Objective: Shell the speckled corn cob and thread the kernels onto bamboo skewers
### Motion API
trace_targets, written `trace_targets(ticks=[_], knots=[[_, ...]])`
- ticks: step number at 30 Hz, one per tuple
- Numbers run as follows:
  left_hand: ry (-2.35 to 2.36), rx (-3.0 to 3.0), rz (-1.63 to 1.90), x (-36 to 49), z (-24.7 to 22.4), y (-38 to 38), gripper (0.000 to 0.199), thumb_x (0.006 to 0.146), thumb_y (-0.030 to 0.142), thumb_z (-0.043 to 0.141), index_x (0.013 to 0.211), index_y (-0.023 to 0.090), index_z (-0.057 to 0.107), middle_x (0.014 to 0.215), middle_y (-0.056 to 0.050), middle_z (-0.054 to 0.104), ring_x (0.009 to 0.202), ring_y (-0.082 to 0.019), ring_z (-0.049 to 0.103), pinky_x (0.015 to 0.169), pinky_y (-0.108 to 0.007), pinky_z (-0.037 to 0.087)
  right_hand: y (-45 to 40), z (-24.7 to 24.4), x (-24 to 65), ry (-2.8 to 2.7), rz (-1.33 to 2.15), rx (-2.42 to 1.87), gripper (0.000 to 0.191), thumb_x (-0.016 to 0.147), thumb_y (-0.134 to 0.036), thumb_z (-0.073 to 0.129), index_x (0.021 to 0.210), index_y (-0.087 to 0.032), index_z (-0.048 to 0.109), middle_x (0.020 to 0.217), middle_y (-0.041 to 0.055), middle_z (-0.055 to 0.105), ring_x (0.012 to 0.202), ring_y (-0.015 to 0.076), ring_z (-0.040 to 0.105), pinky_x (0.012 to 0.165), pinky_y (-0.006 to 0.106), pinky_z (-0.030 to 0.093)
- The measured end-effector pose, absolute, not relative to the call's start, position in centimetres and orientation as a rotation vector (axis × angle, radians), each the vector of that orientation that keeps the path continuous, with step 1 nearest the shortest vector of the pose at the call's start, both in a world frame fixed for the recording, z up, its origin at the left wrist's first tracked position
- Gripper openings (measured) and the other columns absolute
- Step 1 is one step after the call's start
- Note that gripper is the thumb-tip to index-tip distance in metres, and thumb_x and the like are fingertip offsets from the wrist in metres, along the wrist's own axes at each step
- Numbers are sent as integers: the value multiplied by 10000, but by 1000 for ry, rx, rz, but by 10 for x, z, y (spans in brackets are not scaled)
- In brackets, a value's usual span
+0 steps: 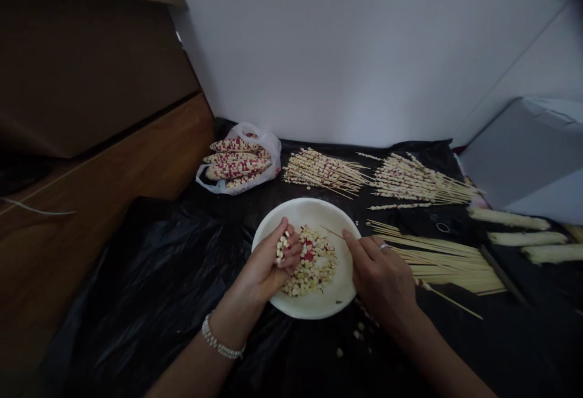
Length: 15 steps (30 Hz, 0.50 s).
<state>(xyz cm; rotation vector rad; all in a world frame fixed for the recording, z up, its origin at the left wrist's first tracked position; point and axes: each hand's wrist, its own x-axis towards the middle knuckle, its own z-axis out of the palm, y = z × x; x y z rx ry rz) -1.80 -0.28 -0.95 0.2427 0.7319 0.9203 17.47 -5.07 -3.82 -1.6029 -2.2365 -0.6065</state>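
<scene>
My left hand (273, 258), with a beaded bracelet on the wrist, is cupped around a small heap of corn kernels (282, 247) over the left side of a white bowl (344, 276). Loose kernels (314, 270), pale with some red ones, lie in the bowl. At the bowl's right rim, my right hand (378, 267) pinches a thin wooden skewer (331, 231), whose tip points left over the bowl. No kernels show on the visible part of that skewer.
Behind the bowl are a plastic bag (273, 149) of corn cobs (237, 164) and two piles of kernel-threaded skewers (323, 170). Bare skewers (450, 264) and stripped cobs (528, 238) lie right, on black plastic sheeting (159, 276). A white wall (341, 51) stands behind.
</scene>
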Motion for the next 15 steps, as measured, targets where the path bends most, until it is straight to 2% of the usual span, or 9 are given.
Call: trace_targets(ticks=[2, 4, 6, 11, 15], knots=[[735, 28, 885, -20, -12, 1, 219, 911, 184, 421, 718, 140, 513, 623, 4, 510, 505, -54, 501, 457, -138, 426, -50, -38, 175, -2234, -605, -1596, 391, 833, -93, 462, 1211, -115, 560, 773, 58, 608, 763, 186, 523, 651, 297, 394], [756, -64, 846, -20, -15, 3, 199, 912, 172, 405, 764, 129, 532, 701, -37, 568, 612, -96, 580, 585, -214, 521, -50, -39, 175, -2223, -615, -1565, 385, 838, -95, 456, 1208, -121, 562, 775, 58, 612, 761, 183, 522, 656, 298, 392], [750, -106, 821, -18, -16, 2, 186, 907, 169, 412, 790, 116, 547, 727, -57, 586, 662, -123, 610, 648, -254, 546, -51, -40, 176, -2206, -632, -1543, 376, 844, -97, 450, 1201, -124, 567, 779, 55, 619, 757, 180, 520, 659, 298, 388], [781, -42, 871, -12, -15, -3, 96, 836, 60, 509, 864, 88, 596, 770, -77, 621, 752, -149, 648, 714, -251, 565, -53, -40, 175, -2215, -647, -1501, 378, 847, -98, 453, 1208, -130, 561, 784, 44, 626, 734, 165, 520, 630, 288, 376], [804, 57, 907, -10, -17, -6, 117, 795, 29, 562, 861, 105, 621, 807, -89, 644, 730, -143, 649, 657, -224, 574, -54, -38, 172, -2213, -597, -1468, 404, 856, -104, 447, 1252, -134, 526, 792, 45, 625, 768, 172, 532, 674, 293, 402]])
